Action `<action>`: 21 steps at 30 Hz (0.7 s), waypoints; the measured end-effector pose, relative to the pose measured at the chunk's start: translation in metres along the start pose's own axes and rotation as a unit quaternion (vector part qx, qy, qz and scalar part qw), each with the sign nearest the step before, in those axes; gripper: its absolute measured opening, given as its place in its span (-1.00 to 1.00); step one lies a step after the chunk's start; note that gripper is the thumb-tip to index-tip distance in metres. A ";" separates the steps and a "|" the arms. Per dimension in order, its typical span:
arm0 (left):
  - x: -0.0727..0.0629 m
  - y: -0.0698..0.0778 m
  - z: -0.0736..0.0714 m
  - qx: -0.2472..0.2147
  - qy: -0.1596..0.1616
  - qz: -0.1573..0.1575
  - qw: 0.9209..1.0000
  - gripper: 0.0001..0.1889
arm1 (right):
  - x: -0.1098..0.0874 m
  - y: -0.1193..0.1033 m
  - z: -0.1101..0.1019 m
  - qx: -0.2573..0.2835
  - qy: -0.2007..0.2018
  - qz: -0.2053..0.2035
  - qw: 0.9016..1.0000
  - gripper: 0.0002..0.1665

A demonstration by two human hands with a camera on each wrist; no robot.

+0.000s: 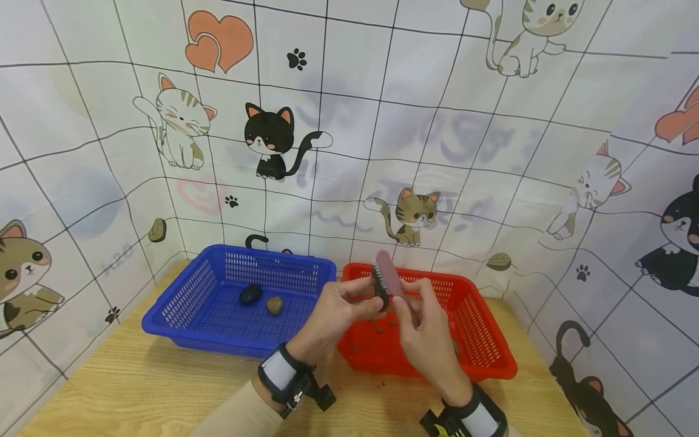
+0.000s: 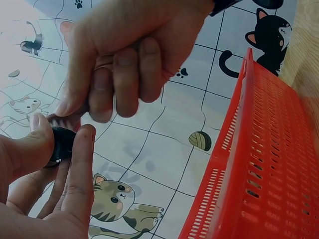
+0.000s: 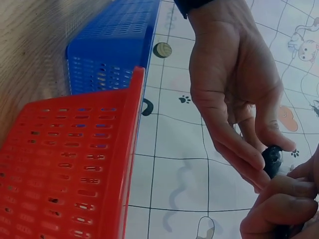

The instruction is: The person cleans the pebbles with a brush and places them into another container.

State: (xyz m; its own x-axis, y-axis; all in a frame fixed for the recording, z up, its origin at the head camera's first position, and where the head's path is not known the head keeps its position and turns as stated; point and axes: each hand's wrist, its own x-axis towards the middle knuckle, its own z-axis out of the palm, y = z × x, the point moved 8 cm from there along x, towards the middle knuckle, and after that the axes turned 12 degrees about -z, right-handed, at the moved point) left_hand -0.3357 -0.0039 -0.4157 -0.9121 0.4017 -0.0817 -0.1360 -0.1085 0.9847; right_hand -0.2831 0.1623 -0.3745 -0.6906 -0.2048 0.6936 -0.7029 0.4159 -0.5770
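In the head view my left hand (image 1: 340, 308) pinches a small dark stone (image 1: 380, 296) between thumb and fingers. The stone (image 2: 63, 143) looks black, smooth and shiny in the left wrist view. My right hand (image 1: 427, 331) grips a small brush (image 1: 389, 273) with a pink back and pale bristles. Those bristles face the stone and are right at its surface. Both hands are held over the red basket (image 1: 488, 328). From the right wrist, the stone (image 3: 272, 160) shows between the left fingertips, while the curled right fingers mostly hide the brush.
To the left stands a blue basket (image 1: 235, 345) with a black stone (image 1: 250, 294) and a brownish stone (image 1: 275, 304) inside. Small greenish-brown bits lie in the red basket. Both baskets sit on a wooden table (image 1: 125, 376), backed by a cat-print sheet (image 1: 349, 133).
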 end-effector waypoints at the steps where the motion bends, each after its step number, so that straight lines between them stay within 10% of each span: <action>1: 0.000 0.000 0.000 -0.002 0.001 0.000 1.000 -0.44 | -0.001 0.001 0.000 0.001 0.000 0.008 1.000 -0.62; 13: -0.002 0.001 -0.009 -0.022 0.043 -0.028 0.998 -0.48 | -0.030 0.007 0.004 0.044 0.000 0.090 0.995 -0.66; 21: -0.001 -0.001 -0.010 -0.012 0.050 -0.030 0.998 -0.49 | -0.035 -0.003 0.012 0.050 -0.016 0.064 0.997 -0.66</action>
State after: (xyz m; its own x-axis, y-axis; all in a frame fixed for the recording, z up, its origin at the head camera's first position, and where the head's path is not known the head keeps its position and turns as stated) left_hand -0.3387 -0.0128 -0.4182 -0.9360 0.3153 -0.1568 -0.1999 -0.1089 0.9738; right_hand -0.2591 0.1579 -0.4017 -0.7792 -0.1858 0.5986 -0.6217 0.3502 -0.7006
